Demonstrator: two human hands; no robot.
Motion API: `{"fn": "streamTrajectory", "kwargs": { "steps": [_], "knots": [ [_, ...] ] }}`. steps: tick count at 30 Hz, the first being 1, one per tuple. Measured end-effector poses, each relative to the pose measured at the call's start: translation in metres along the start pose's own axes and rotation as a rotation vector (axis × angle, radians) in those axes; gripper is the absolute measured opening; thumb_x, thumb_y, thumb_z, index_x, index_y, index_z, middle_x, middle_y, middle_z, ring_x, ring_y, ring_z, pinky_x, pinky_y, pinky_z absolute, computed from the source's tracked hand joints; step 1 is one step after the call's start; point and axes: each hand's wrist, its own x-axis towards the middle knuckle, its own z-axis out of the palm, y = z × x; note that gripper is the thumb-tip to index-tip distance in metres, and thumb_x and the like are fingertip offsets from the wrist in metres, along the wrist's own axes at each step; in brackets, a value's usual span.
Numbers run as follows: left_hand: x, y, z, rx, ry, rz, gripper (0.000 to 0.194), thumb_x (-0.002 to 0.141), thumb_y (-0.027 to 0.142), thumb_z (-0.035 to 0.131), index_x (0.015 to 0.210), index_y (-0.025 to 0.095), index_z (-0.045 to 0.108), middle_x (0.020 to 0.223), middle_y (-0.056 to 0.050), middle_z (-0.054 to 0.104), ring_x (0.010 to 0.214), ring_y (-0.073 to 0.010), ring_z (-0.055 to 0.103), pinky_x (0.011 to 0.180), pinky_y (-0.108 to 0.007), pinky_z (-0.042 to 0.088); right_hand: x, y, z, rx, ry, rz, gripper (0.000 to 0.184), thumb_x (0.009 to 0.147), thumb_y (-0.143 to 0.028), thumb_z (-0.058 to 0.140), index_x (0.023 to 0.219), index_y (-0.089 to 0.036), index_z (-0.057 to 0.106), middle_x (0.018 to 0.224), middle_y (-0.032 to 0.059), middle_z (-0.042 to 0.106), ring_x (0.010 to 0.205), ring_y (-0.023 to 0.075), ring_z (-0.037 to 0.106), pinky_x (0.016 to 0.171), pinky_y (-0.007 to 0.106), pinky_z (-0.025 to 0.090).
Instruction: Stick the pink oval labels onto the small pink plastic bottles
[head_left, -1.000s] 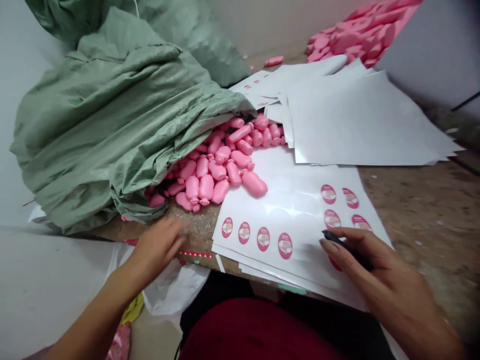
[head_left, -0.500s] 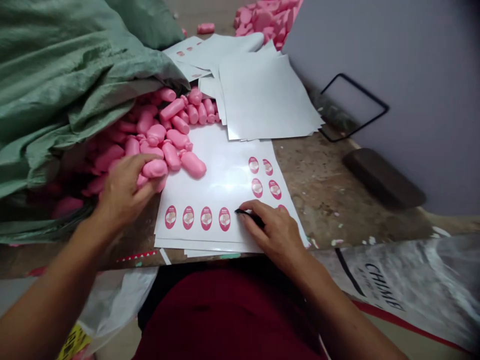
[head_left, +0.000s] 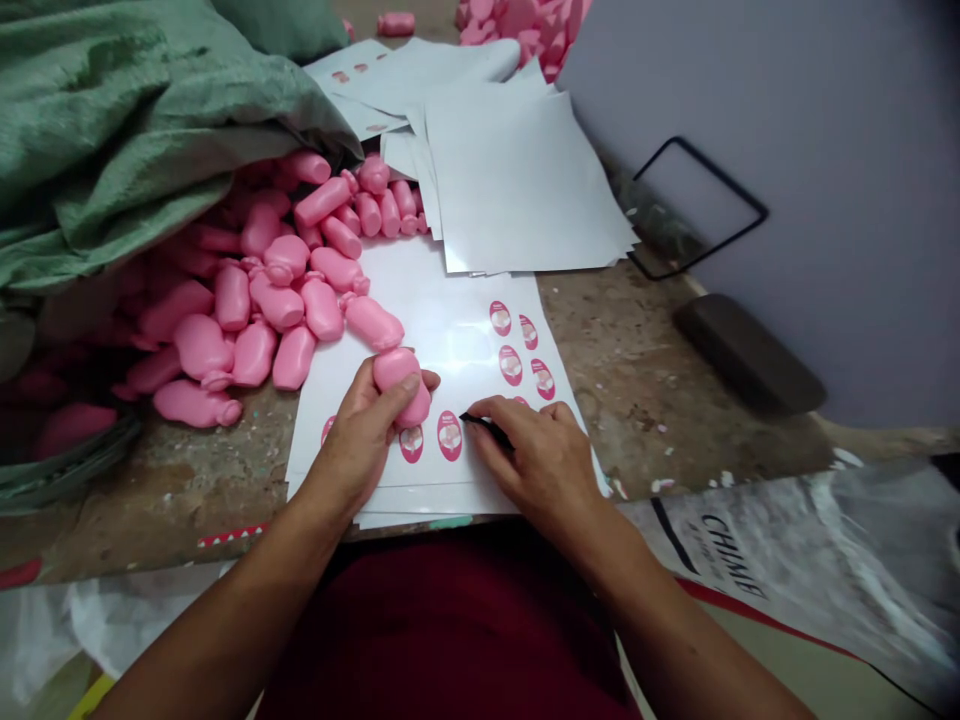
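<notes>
Head view, close above table [head_left: 600, 370], facing forward-down.

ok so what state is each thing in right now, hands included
left hand: closed around pink bottle
pink bottle: no sticker on the side in view
right hand: gripping black tool
black tool: tip beside an oval sticker, contact unclear
sticker sheet: flat, partly bare of stickers
green sack: mouth open
loose pink bottles: heaped
white sheets: stacked unevenly
</notes>
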Motion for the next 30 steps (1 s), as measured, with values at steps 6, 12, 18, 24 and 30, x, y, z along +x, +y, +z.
{"fn": "streamTrajectory", "kwargs": {
  "steps": [6,12,18,24,30],
  "knots": [
    [-0.0009,-0.0017,0.0067,0.142,-0.003,0.029,0.04,0.086,0.038,0.068,0.121,0.022,0.057,0.1,-0.003,0.071,0.09,-0.0149,0.061,0.071,-0.025,0.044,0.0006,-0.0041,0.004,-0.067,0.038,0.013,0.018,0.096,-0.024,0.052,0.094,-0.018,0.069,0.08,0.0019,0.075,0.058,0.0177,0.057,0.068,0.033,0.028],
    [0.0007,-0.001,0.005,0.193,-0.023,0.016,0.041,0.086,0.04,0.068,0.121,0.022,0.057,0.103,-0.004,0.07,0.089,-0.0147,0.061,0.071,-0.025,0.045,0.0032,-0.0044,0.0064,-0.027,0.069,0.015,0.018,0.096,-0.025,0.052,0.09,-0.018,0.068,0.074,0.0008,0.074,0.056,0.016,0.055,0.066,0.032,0.03],
    [0.0033,0.0018,0.0043,0.156,-0.017,-0.011,0.038,0.087,0.04,0.067,0.118,0.022,0.056,0.098,-0.005,0.07,0.081,-0.0138,0.059,0.064,-0.023,0.043,0.0029,0.0014,0.003,0.066,-0.001,0.066,0.016,0.094,-0.027,0.052,0.093,-0.022,0.067,0.08,-0.0004,0.076,0.061,0.0164,0.06,0.068,0.03,0.032],
    [0.0022,0.0031,0.0056,0.143,-0.019,-0.004,0.037,0.087,0.038,0.066,0.118,0.02,0.055,0.096,-0.006,0.069,0.071,-0.0114,0.054,0.056,-0.022,0.04,0.0031,-0.0015,0.0075,-0.021,0.053,0.024,0.02,0.097,-0.026,0.048,0.092,-0.02,0.067,0.078,0.001,0.075,0.058,0.0154,0.056,0.068,0.031,0.027],
    [0.002,0.003,0.0053,0.139,-0.038,-0.015,0.04,0.086,0.038,0.067,0.121,0.021,0.055,0.097,-0.005,0.069,0.069,-0.0106,0.054,0.057,-0.023,0.041,0.0089,-0.0001,0.0082,-0.021,0.009,0.018,0.02,0.096,-0.027,0.05,0.093,-0.019,0.068,0.081,0.0024,0.076,0.06,0.0163,0.058,0.07,0.033,0.029]
  ]
}}
